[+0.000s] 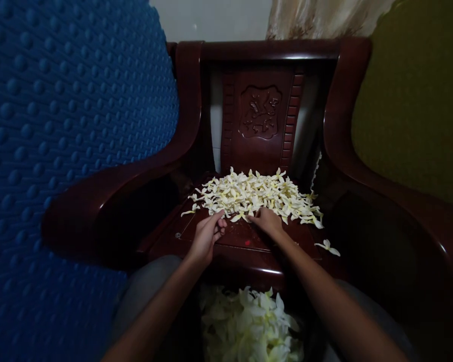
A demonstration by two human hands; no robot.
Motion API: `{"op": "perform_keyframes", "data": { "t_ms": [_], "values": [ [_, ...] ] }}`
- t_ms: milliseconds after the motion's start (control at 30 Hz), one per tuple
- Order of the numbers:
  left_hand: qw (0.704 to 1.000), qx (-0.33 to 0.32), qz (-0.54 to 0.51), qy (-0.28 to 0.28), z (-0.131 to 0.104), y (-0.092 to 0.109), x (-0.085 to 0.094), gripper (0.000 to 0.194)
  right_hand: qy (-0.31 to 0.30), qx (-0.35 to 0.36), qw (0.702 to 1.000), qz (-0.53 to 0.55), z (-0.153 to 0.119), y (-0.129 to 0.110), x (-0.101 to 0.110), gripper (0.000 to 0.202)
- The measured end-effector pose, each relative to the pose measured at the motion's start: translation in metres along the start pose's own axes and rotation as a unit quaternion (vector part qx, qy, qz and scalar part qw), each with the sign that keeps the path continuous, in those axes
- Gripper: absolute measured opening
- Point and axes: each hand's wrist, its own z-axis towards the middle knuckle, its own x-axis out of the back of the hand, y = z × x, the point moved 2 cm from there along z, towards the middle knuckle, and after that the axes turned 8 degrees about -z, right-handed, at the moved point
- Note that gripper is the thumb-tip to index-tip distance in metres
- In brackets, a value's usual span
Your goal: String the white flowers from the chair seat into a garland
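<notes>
A heap of white flowers point(249, 193) with narrow petals and yellowish centres lies on the seat of a dark red wooden armchair point(226, 251). My left hand point(207, 236) is closed at the heap's front left edge, thumb on top and fingers curled in; anything inside the grip is hidden. To its right, my right hand point(268, 221) is closed in a pinch, its fingertips at a white flower point(240, 216) on the near edge of the heap. Its fingers are partly hidden by the back of the hand.
Below the seat front, between my knees, is another mass of white flowers point(249, 327). One loose flower point(327, 247) lies right of the heap. Curved armrests point(109, 191) flank the seat. A blue bumpy mat point(75, 100) stands left, an olive-green surface point(419, 100) right.
</notes>
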Motion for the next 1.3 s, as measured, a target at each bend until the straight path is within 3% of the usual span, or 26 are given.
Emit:
{"op": "perform_keyframes", "data": {
  "t_ms": [100,233,367,433,533,600,733,867,967,1300],
  "values": [
    [1.000,-0.002,0.011,0.009,0.000,-0.001,0.000,0.038,0.011,-0.006,0.999,0.033,-0.001,-0.001,-0.010,0.019],
    [0.996,-0.051,0.079,0.002,0.000,0.002,-0.001,0.036,0.000,0.055,0.990,0.131,-0.017,-0.019,0.001,0.024],
    [0.979,-0.132,0.151,-0.019,-0.002,0.008,-0.006,0.040,-0.082,0.127,0.966,0.211,-0.049,-0.037,0.019,0.038],
    [0.971,-0.161,0.167,-0.052,-0.006,0.009,-0.011,0.046,-0.133,0.168,0.940,0.266,-0.065,-0.041,0.024,0.039],
    [0.950,-0.203,0.208,-0.115,-0.013,0.011,-0.018,0.032,-0.177,0.199,0.903,0.335,-0.084,-0.044,0.027,0.037],
    [0.945,-0.217,0.210,-0.128,-0.016,0.011,-0.019,0.025,-0.191,0.208,0.894,0.348,-0.093,-0.046,0.028,0.038],
    [0.959,-0.219,0.140,-0.112,-0.017,0.011,-0.018,0.031,-0.202,0.221,0.886,0.353,-0.104,-0.049,0.032,0.042],
    [0.963,-0.218,0.129,-0.092,-0.017,0.012,-0.017,0.025,-0.226,0.221,0.868,0.384,-0.105,-0.046,0.034,0.043],
    [0.965,-0.218,0.121,-0.086,-0.019,0.012,-0.017,0.034,-0.234,0.221,0.868,0.379,-0.103,-0.041,0.035,0.047],
    [0.967,-0.199,0.120,-0.105,-0.020,0.015,-0.016,0.050,-0.270,0.213,0.863,0.369,-0.108,-0.046,0.045,0.044]
  ]
}}
